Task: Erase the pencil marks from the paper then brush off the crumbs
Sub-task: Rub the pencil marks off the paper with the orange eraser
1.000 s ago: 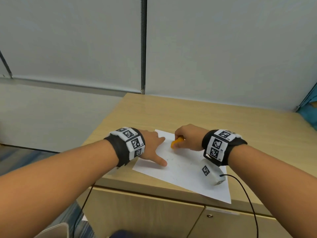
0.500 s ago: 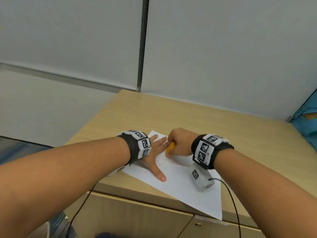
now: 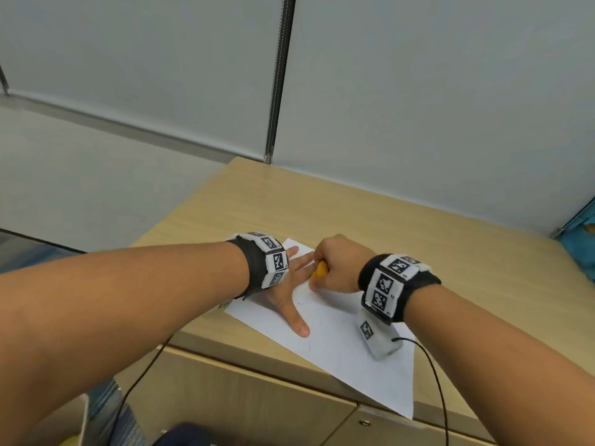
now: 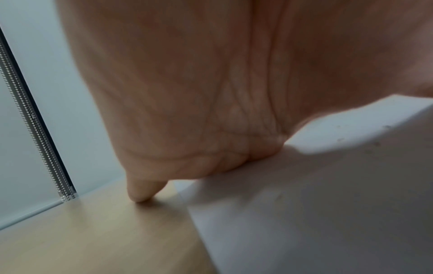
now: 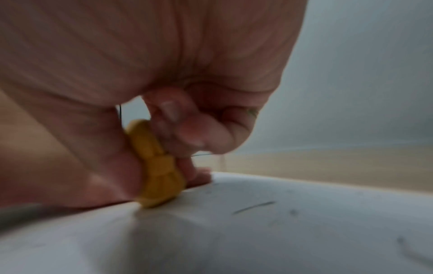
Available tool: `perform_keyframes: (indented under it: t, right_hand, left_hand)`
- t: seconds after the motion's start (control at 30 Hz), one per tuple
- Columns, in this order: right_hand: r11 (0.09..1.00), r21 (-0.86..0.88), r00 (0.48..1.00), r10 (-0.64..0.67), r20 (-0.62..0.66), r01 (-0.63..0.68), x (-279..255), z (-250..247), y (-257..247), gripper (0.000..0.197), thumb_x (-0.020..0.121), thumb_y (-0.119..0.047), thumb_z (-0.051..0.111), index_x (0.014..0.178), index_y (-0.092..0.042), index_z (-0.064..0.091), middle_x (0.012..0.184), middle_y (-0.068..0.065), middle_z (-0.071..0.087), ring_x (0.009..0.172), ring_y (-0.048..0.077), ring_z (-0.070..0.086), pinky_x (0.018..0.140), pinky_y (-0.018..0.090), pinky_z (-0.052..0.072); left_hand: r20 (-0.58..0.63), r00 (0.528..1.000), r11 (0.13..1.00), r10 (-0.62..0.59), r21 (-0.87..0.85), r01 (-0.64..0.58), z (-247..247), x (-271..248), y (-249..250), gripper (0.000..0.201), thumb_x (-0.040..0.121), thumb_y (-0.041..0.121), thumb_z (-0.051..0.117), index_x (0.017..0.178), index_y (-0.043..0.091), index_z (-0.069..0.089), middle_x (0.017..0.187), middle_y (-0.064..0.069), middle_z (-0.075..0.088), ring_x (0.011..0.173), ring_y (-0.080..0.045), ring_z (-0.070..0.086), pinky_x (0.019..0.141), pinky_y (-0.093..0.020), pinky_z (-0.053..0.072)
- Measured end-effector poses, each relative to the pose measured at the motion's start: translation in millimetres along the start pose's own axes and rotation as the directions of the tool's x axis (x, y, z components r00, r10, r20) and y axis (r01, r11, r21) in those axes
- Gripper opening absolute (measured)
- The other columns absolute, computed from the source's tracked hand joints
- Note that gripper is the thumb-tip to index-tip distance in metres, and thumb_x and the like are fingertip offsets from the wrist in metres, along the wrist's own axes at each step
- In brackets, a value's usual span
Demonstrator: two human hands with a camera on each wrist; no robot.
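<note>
A white sheet of paper (image 3: pixel 338 342) lies on the wooden desk (image 3: pixel 386 226), with its near corner over the front edge. Faint pencil marks (image 5: pixel 254 206) show on it. My left hand (image 3: pixel 289 294) lies flat with spread fingers on the paper's left part, holding it down; the left wrist view shows the palm (image 4: pixel 211 92) on the paper (image 4: pixel 328 204). My right hand (image 3: pixel 338 268) grips a yellow-orange eraser (image 3: pixel 318 270) and presses its tip onto the sheet just right of the left fingers. The eraser (image 5: pixel 157 165) sits between thumb and curled fingers.
A grey wall with a dark vertical strip (image 3: pixel 280 91) stands behind the desk. Cabinet doors (image 3: pixel 257 407) lie below the desk's front edge. Black cables (image 3: pixel 434 381) hang from both wrists. Something blue (image 3: pixel 582 239) sits at the far right.
The head view has dropped and swung, so desk and hands sit lower in frame. My right hand with the eraser has shifted slightly along the paper beside the left fingers. The left hand stays flat.
</note>
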State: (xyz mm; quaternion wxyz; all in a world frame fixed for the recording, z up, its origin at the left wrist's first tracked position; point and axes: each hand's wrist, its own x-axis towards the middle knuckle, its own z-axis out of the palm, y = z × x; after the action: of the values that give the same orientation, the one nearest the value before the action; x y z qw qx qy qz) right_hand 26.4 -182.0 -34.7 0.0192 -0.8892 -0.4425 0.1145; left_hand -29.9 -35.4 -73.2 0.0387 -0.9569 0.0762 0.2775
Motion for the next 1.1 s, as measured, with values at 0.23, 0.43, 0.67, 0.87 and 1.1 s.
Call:
perform_keyframes:
  t: [0.23,0.43,0.67,0.87,1.1]
  right_hand:
    - [0.998,0.042,0.982,-0.052,0.183,0.045,-5,-4,-6,0.03,0.08,-0.033,0.082,0.064,-0.02,0.06,0.063,-0.004,0.06,0.059,0.017,0.059,0.059,0.035,0.054]
    - [0.998,0.027,0.993,-0.059,0.107,0.057,-6,3,-8,0.022,0.079,-0.029,0.076,0.065,-0.021,0.061,0.066,-0.003,0.064,0.061,0.015,0.059,0.061,0.033,0.053]
    - [0.993,0.069,0.995,0.096,-0.002,-0.096,4,-1,20,0.038,0.079,-0.034,0.078,0.057,-0.017,0.052,0.058,-0.001,0.05,0.055,0.018,0.047,0.056,0.03,0.041]
    - [0.979,0.11,0.984,0.174,-0.039,-0.169,-8,-5,14,0.031,0.086,-0.033,0.073,0.07,-0.009,0.063,0.07,0.009,0.064,0.059,0.02,0.055,0.058,0.031,0.047]
    - [0.932,-0.091,0.936,0.351,0.0,-0.35,-65,3,25,0.023,0.084,-0.033,0.066,0.08,-0.011,0.064,0.085,0.005,0.069,0.071,0.026,0.064,0.061,0.029,0.049]
  left_hand:
    - [0.025,0.999,1.0,-0.029,-0.01,0.029,0,-2,2,0.129,0.063,0.089,0.062,0.155,0.043,-0.015,0.163,0.007,-0.031,0.148,-0.034,-0.03,0.12,-0.065,-0.002]
    - [0.031,0.999,1.0,-0.031,0.005,0.031,-2,-4,5,0.129,0.066,0.087,0.063,0.156,0.039,-0.017,0.163,0.007,-0.03,0.148,-0.035,-0.03,0.119,-0.064,-0.005]
    - [0.002,1.0,0.999,-0.03,-0.035,0.03,4,1,0,0.141,0.06,0.089,0.064,0.15,0.037,-0.031,0.161,0.008,-0.035,0.149,-0.03,-0.029,0.12,-0.063,-0.005]
    - [-0.002,0.999,0.999,-0.04,-0.015,0.04,3,2,0,0.142,0.058,0.092,0.062,0.151,0.035,-0.03,0.161,0.007,-0.034,0.15,-0.03,-0.027,0.12,-0.064,-0.002]
    - [-0.005,0.996,0.996,-0.093,-0.005,0.093,-2,-7,4,0.146,0.051,0.098,0.057,0.154,0.035,-0.026,0.163,0.009,-0.03,0.153,-0.027,-0.019,0.121,-0.061,0.001]
